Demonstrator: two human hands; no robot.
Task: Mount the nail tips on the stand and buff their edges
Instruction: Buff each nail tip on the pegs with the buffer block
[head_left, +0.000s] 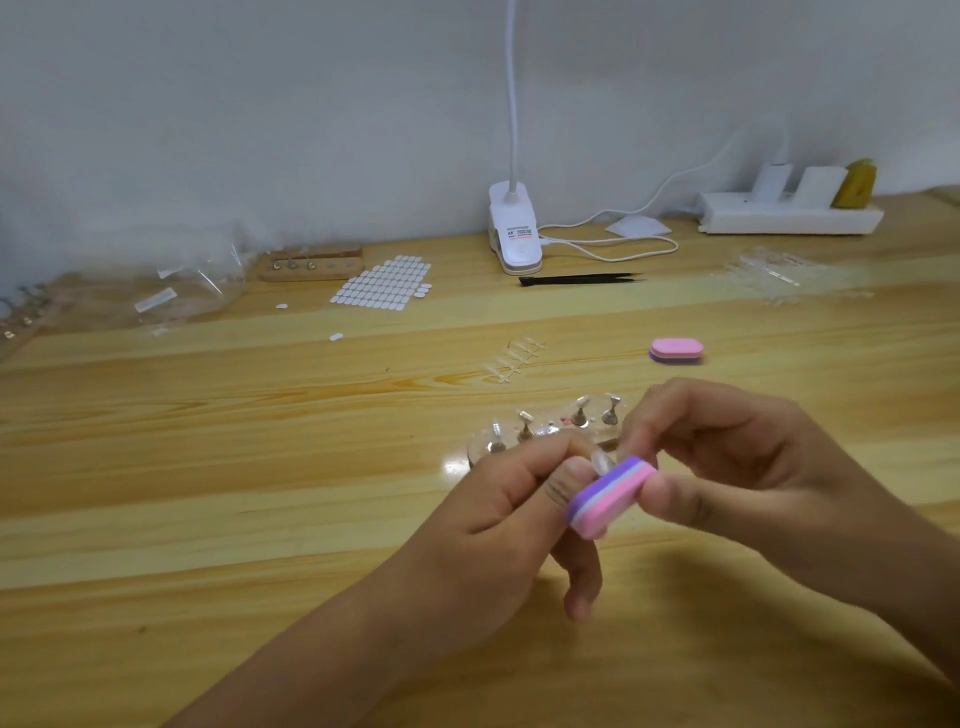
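Head view: just in front of the stand (480, 448), the left hand (493, 519) pinches a clear nail tip (601, 460). The right hand (753, 467) grips a buffer block (613, 493), its long axis slanting up-right, seemingly touching the tip's edge.

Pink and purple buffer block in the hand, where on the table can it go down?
The yellow wooden table is bare left of the clear acrylic nail stand, and between the black tweezers and the second pink buffer block. It is crowded around the stand, where the left hand and right hand work, and by the white sticker sheet.
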